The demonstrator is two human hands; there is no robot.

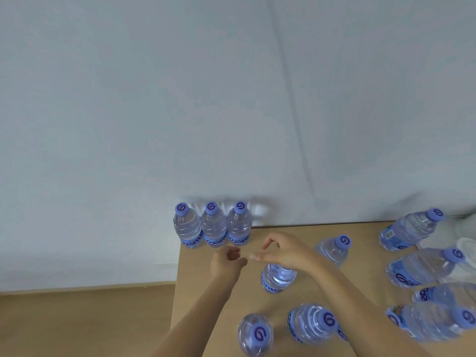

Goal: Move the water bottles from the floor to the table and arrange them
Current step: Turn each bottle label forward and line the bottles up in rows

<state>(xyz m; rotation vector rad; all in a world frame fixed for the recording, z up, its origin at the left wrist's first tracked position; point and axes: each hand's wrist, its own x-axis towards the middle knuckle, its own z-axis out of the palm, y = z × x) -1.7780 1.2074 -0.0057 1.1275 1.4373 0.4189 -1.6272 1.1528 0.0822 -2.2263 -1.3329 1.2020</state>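
Water bottles made of clear plastic with purple caps and blue labels stand all over the light brown wooden table (pixel 360 292) in the lower right of the frame. Three of them make a neat row (pixel 211 225) at the table's far left corner, side by side and touching, close to the pale wall (pixel 154 99).

Both hands float over the table just below that row. The left hand (pixel 226 262) is in the middle of the frame with its fingers loosely curled, and it holds nothing. The right hand (pixel 286 249) is just beside it, fingers relaxed and a little spread, thumb lifted, and it holds nothing too. The two hands are near each other but not touching.

One bottle (pixel 278 278) stands right under the right wrist, and its cap is hidden by the arm. Another bottle (pixel 333 249) stands just to the right of that arm. Two more bottles (pixel 255 333) (pixel 313 322) stand near the bottom middle of the frame, between the two arms.

More bottles (pixel 412 230) (pixel 422 267) are grouped at the right edge of the frame; the ones lowest there are blurry. The brown floor (pixel 77 323) shows in the lower left.
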